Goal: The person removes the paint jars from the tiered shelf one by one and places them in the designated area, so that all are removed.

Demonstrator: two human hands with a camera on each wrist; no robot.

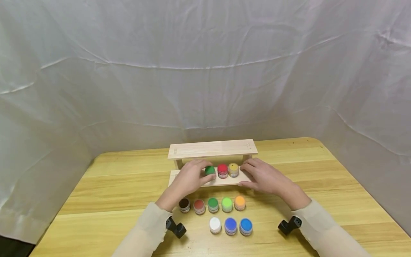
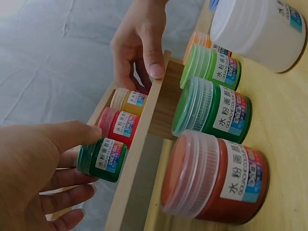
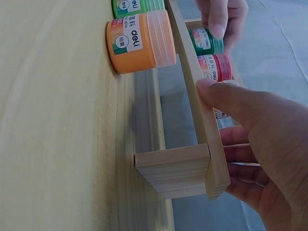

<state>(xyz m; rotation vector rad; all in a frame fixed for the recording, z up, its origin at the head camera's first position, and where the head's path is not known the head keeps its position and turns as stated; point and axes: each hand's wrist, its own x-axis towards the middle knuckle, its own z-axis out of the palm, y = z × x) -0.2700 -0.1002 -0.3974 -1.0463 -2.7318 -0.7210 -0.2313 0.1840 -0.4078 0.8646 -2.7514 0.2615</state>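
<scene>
A two-tier wooden rack (image 1: 212,149) stands toward the back of the table. On its lower board (image 1: 221,182) are a green gouache paint jar (image 1: 210,170), a red jar (image 1: 222,171) and a yellow jar (image 1: 233,170), side by side. My left hand (image 1: 189,176) pinches the green jar, thumb at the front of its lid and fingers behind. Beside the yellow jar, my right hand (image 1: 263,175) grips the right end of the lower board. Its thumb (image 3: 224,94) presses on the front edge; the other fingers reach across to the far side.
In front of the rack stand several jars in a row, from dark brown (image 1: 184,205) to orange (image 1: 239,202). Nearer are a white jar (image 1: 215,225), a violet-blue one (image 1: 230,226) and a blue one (image 1: 245,226). A pale cloth (image 1: 205,89) hangs behind the table.
</scene>
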